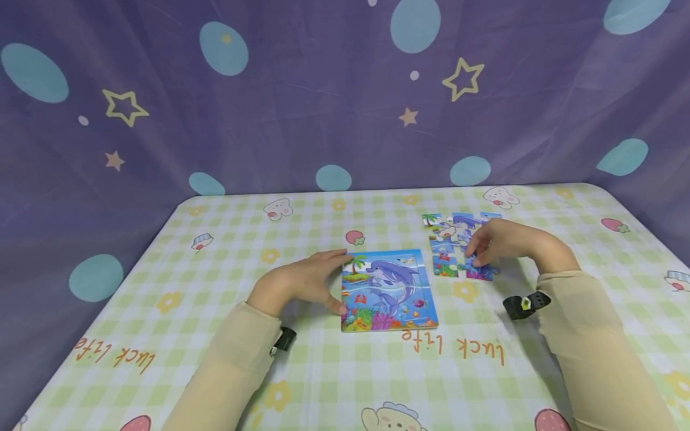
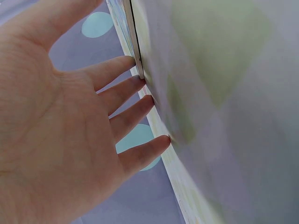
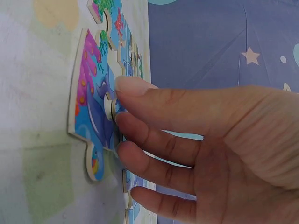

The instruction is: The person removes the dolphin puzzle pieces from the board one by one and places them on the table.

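A square dolphin puzzle board (image 1: 388,290) lies flat on the table. My left hand (image 1: 309,281) is spread along its left side, thumb near the lower corner and fingers at the upper one. In the left wrist view, fingertips (image 2: 128,61) meet the board's thin edge and the tablecloth. My right hand (image 1: 504,242) is over loose jigsaw pieces to the right of the board. In the right wrist view, its thumb and loosely bent fingers stand a little apart, tips right at a dolphin-and-coral piece (image 3: 91,100) lying on the cloth. The hand hides part of the pieces.
More jigsaw pieces (image 1: 443,246) lie in spaced rows, some with a palm tree and a crab. A checked tablecloth (image 1: 302,383) with printed figures covers the table. A purple patterned curtain (image 1: 302,120) hangs behind it. Dark straps (image 1: 520,306) are on both wrists.
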Demonstrator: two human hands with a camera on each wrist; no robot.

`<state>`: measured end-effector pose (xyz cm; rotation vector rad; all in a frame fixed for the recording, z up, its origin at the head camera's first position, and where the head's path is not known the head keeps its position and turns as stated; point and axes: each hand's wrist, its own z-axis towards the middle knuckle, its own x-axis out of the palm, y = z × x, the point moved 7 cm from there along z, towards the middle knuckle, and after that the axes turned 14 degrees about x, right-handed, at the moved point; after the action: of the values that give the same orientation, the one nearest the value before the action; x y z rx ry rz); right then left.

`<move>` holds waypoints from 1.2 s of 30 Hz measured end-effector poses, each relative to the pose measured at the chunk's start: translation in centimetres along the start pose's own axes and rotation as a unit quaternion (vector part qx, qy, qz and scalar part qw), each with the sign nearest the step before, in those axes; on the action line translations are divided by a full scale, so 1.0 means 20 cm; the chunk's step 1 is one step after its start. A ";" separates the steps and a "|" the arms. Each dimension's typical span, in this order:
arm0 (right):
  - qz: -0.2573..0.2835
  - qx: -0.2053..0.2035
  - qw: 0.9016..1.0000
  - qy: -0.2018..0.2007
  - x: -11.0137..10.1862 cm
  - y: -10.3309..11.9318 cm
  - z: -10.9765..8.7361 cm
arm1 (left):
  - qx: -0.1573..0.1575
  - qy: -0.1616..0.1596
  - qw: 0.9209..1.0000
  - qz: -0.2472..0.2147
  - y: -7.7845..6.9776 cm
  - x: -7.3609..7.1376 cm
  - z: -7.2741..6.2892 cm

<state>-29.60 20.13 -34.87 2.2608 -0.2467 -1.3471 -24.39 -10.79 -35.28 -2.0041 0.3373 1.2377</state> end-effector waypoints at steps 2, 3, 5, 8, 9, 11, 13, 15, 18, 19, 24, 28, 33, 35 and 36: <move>0.002 -0.001 1.000 -0.001 0.00 0.00 0.00 | -0.001 0.000 1.000 -0.002 0.00 0.00 0.00; 0.001 -0.001 1.000 -0.002 -0.01 0.00 0.00 | 0.001 -0.001 1.000 -0.001 0.00 0.00 0.00; 0.002 -0.006 1.000 -0.007 -0.01 0.02 0.00 | 0.000 -0.001 1.000 -0.001 0.00 0.00 0.00; 0.010 -0.016 1.000 -0.010 0.00 0.05 -0.01 | 0.000 -0.001 1.000 0.001 0.00 0.00 0.00; 0.014 -0.019 1.000 -0.011 0.00 0.06 -0.01 | 0.000 -0.002 1.000 0.001 0.00 0.00 0.00; 0.024 -0.029 0.999 -0.010 0.01 0.09 -0.02 | -0.003 -0.002 1.000 -0.001 0.00 0.00 -0.01; 0.033 -0.031 0.999 -0.006 0.02 0.11 -0.02 | -0.003 -0.002 1.000 -0.004 0.00 0.00 -0.01; 0.038 -0.036 0.999 -0.008 0.02 0.13 -0.02 | -0.003 -0.002 1.000 -0.005 0.00 0.00 -0.01; 0.046 -0.045 0.998 -0.003 0.04 0.17 -0.02 | -0.003 -0.001 1.000 -0.006 0.00 0.00 0.00; 0.048 -0.051 0.998 -0.002 0.04 0.19 -0.02 | -0.001 -0.001 1.000 -0.004 0.00 0.00 0.00; 0.058 -0.073 0.996 0.013 0.06 0.26 -0.03 | 0.003 0.000 1.000 0.001 0.00 0.00 0.00; 0.050 -0.078 0.996 0.013 0.08 0.29 -0.03 | 0.000 0.001 1.000 0.002 0.00 -0.01 0.00; 0.050 -0.083 0.995 0.017 0.10 0.33 -0.03 | 0.001 0.000 1.000 0.002 0.00 -0.01 0.00; 0.054 -0.087 0.994 0.022 0.11 0.35 -0.04 | 0.002 -0.001 1.000 0.000 0.00 0.00 0.00; 0.056 -0.091 0.994 0.025 0.12 0.36 -0.04 | 0.002 -0.001 1.000 0.000 0.00 0.00 0.00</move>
<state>-27.07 13.28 -32.88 2.0947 -0.2208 -1.2043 -24.45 -10.78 -35.25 -1.9999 0.3383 1.2368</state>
